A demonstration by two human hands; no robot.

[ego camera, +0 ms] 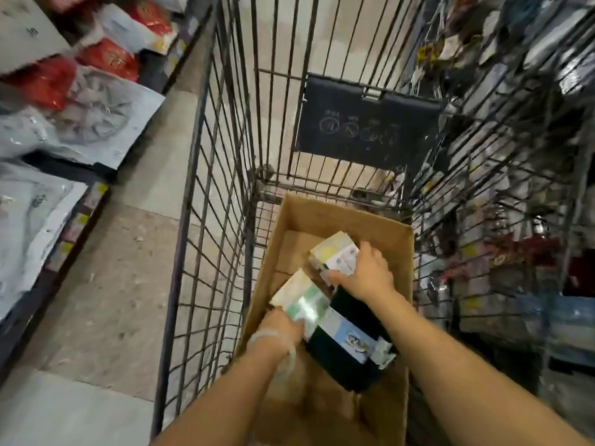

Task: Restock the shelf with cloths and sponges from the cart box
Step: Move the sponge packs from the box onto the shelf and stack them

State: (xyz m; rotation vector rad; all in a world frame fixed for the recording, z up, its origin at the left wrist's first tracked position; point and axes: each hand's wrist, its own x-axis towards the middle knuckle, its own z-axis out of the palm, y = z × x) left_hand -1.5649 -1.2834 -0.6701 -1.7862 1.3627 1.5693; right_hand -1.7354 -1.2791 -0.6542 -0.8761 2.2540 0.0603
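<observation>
Though blurry, shiny pale green-white pkgs (pixel 302 304).

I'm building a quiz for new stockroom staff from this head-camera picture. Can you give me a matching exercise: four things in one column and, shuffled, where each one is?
Things
1. brown cardboard box
2. pale green-and-white wrapped pack
3. dark sign panel with chalk circles
4. grey plastic-bagged goods

Places
A. on the shelf at the left of the aisle
B. hung on the far wall of the black wire cart
C. standing inside the wire cart
D. in the box, gripped by the left hand

Pairs: 1-C, 2-D, 3-B, 4-A
</observation>
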